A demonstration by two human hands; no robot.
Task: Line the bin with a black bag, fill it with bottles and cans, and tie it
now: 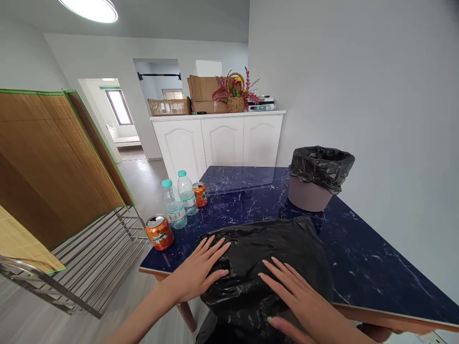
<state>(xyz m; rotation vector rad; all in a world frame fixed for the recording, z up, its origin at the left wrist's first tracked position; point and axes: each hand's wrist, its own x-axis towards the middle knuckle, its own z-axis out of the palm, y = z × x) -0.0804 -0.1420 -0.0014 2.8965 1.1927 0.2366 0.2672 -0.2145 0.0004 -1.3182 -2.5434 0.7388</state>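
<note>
A black plastic garbage bag [272,243] lies spread over the near edge of the dark blue marbled table [247,200], and part of it hangs down in front. My left hand [197,270] rests on the bag's left side, fingers spread. On its right part lies my right hand [296,296], palm down with the fingers stretched out. Left of the bag stand an orange soda can [159,233], two clear plastic bottles with teal caps, the nearer bottle [174,205] and the farther bottle [187,193], and a second orange can [200,194].
A mauve trash bin [309,193] lined with a black bag stands at the table's back right, near the wall. A metal rack [103,263] with a bamboo screen [53,167] is on the left. White cabinets [224,143] behind carry cardboard boxes [170,107] and a flower basket [235,104].
</note>
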